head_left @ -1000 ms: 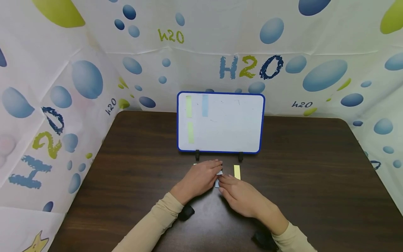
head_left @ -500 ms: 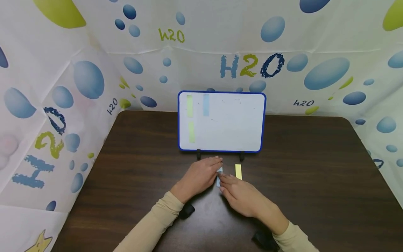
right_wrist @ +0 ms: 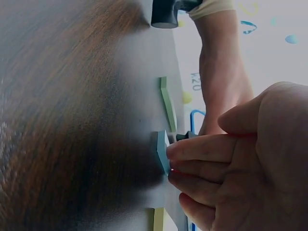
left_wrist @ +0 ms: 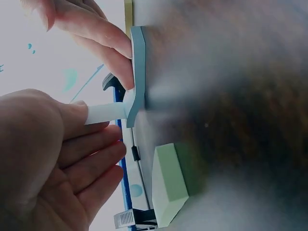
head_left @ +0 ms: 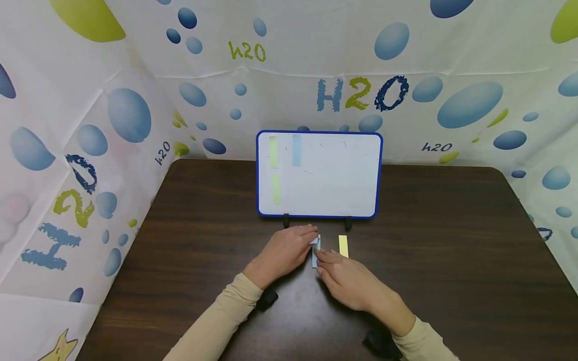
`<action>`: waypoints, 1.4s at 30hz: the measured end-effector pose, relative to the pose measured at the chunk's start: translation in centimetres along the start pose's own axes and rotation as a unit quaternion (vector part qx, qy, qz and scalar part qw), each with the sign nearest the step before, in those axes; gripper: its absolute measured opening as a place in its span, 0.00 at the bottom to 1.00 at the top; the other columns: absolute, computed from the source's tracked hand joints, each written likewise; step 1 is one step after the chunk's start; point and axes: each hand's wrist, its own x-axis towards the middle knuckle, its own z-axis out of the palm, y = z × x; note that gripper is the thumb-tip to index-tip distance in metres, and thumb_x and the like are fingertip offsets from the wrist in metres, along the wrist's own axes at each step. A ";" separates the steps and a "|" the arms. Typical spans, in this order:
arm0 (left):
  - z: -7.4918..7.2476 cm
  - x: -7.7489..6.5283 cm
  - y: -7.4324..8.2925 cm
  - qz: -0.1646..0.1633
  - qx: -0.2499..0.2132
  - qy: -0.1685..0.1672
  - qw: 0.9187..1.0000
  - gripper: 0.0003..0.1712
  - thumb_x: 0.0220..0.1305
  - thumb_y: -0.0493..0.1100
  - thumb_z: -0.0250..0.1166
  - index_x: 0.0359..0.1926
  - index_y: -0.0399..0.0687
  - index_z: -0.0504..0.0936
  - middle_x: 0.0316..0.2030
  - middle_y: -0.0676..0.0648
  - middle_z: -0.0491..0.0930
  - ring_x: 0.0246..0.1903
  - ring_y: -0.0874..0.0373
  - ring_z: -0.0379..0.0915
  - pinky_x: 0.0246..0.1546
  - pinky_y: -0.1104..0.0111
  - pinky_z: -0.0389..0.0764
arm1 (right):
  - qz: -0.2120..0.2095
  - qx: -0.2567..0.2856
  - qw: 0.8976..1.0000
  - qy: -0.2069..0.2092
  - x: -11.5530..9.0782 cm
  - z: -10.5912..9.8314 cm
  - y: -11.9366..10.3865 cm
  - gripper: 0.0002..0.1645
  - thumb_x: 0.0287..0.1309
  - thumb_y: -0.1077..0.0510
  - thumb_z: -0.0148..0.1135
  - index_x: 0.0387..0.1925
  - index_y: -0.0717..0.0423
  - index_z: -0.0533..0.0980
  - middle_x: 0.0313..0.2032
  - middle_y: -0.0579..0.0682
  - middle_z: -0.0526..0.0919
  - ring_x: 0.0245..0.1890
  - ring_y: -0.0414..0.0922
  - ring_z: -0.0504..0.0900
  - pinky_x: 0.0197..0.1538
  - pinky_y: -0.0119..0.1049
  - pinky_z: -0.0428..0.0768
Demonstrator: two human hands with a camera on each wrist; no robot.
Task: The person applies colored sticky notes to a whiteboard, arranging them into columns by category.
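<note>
We see matt paper on the blue sticky-note pad (left_wrist: 139, 72) and green sticky-note pad (left_wrist: 169, 175), softly glossy wood grain on the table (head_left: 442, 240), a smooth whiteboard (head_left: 329, 180), and a creased, cloth-like backdrop (head_left: 298, 35).

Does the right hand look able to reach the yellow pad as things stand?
Likely yes: the yellow pad lies just beyond the right hand, nothing visibly between them, though that hand touches the blue pad.

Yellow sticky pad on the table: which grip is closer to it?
Right. The right grip is beside the yellow sticky pad, hiding its near end in the head view; the left grip is farther left, pinching a pale strip.
</note>
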 end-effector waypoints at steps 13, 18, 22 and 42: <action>-0.5 0.1 -0.4 0.001 0.008 0.035 0.999 0.15 0.65 0.36 0.68 0.53 0.43 0.87 0.57 0.46 0.86 0.59 0.55 0.82 0.57 0.64 0.85 | 0.014 0.014 1.000 -0.011 0.1 -0.2 -0.1 0.28 0.80 0.51 0.43 0.69 0.63 0.72 0.71 0.57 0.72 0.73 0.57 0.70 0.73 0.54 0.71; -0.8 0.2 -0.4 0.005 0.022 0.043 0.999 0.17 0.65 0.36 0.68 0.55 0.43 0.86 0.57 0.46 0.85 0.59 0.54 0.82 0.58 0.64 0.85 | 0.013 0.009 1.000 -0.010 0.1 -0.3 -0.1 0.28 0.80 0.51 0.43 0.69 0.63 0.72 0.71 0.57 0.73 0.72 0.57 0.71 0.73 0.54 0.72; -1.1 0.3 -0.6 0.006 0.025 0.046 0.999 0.19 0.65 0.36 0.69 0.57 0.43 0.85 0.58 0.46 0.84 0.60 0.54 0.81 0.59 0.64 0.83 | 0.013 0.010 1.000 -0.010 0.1 -0.4 0.0 0.28 0.80 0.51 0.43 0.69 0.63 0.72 0.71 0.57 0.72 0.72 0.57 0.71 0.73 0.54 0.72; -1.1 0.7 -1.6 0.025 0.070 0.157 0.985 0.26 0.61 0.33 0.71 0.61 0.40 0.82 0.61 0.43 0.82 0.64 0.51 0.78 0.68 0.61 0.77 | 0.018 0.029 0.999 -0.021 0.1 -0.5 0.1 0.30 0.81 0.48 0.41 0.70 0.62 0.71 0.72 0.56 0.71 0.73 0.57 0.69 0.74 0.55 0.71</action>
